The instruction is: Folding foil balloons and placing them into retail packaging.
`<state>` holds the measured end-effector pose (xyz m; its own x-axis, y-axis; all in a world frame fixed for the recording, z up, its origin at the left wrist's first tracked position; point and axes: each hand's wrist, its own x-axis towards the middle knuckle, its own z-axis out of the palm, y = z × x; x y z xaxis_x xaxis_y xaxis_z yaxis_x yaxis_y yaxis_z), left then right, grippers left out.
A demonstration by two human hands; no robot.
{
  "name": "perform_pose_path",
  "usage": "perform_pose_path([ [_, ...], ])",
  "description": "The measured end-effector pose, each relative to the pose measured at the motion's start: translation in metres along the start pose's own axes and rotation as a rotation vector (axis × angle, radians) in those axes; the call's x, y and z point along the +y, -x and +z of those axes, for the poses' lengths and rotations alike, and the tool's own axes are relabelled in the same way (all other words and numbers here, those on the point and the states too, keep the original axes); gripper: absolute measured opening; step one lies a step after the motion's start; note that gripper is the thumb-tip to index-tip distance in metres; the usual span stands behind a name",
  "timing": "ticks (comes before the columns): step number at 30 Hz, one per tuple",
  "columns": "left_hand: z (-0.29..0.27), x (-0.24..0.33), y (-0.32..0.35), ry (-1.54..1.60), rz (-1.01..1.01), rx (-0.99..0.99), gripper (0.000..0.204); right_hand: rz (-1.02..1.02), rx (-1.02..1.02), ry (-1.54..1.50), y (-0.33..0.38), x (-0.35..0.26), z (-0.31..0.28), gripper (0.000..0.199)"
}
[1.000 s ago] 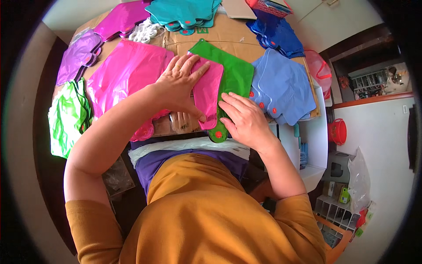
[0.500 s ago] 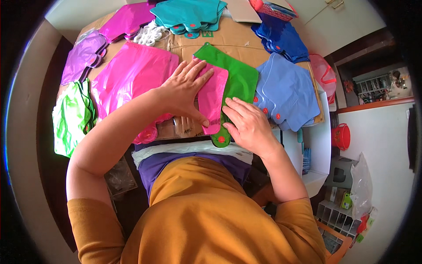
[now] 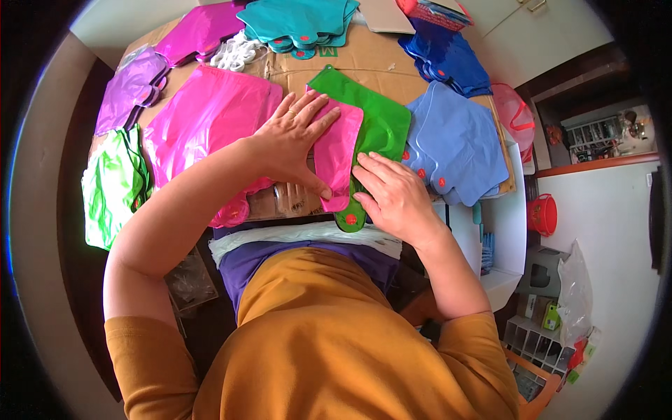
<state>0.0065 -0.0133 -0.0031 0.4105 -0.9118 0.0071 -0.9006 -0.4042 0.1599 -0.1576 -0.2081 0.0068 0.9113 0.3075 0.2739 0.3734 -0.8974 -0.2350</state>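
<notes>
Hands flat, nothing gripped: left hand [image 3: 290, 143] presses the pink piece [image 3: 337, 155], right hand [image 3: 393, 196] pins the green piece [image 3: 374, 129] at frame centre. Slippery fabric could slide and misalign, I reckon.

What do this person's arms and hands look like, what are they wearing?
Both forearms are bare. Mustard-orange sleeves cover only the upper arms, ending about the elbow, part of a top in the same colour. The left hand wears a thin ring on one finger. The right hand shows no ring, glove or watch.
</notes>
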Motion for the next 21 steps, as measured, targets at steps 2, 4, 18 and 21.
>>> perform_pose_path([
  [2, 0.000, 0.001, -0.001, 0.009, 0.000, -0.006, 0.135, -0.009, 0.030, -0.002, -0.001, 0.001, -0.002, 0.036],
  [4, -0.001, 0.001, -0.001, 0.015, 0.003, -0.008, 0.134, 0.031, 0.103, -0.050, 0.001, 0.000, -0.003, 0.030],
  [18, 0.001, 0.001, -0.001, -0.025, 0.008, -0.069, 0.129, 0.994, -0.077, -0.863, 0.048, -0.004, -0.013, 0.048],
  [21, -0.001, 0.003, -0.001, -0.034, 0.004, -0.083, 0.130, 1.007, -0.057, -0.721, 0.051, -0.005, -0.011, 0.043],
])
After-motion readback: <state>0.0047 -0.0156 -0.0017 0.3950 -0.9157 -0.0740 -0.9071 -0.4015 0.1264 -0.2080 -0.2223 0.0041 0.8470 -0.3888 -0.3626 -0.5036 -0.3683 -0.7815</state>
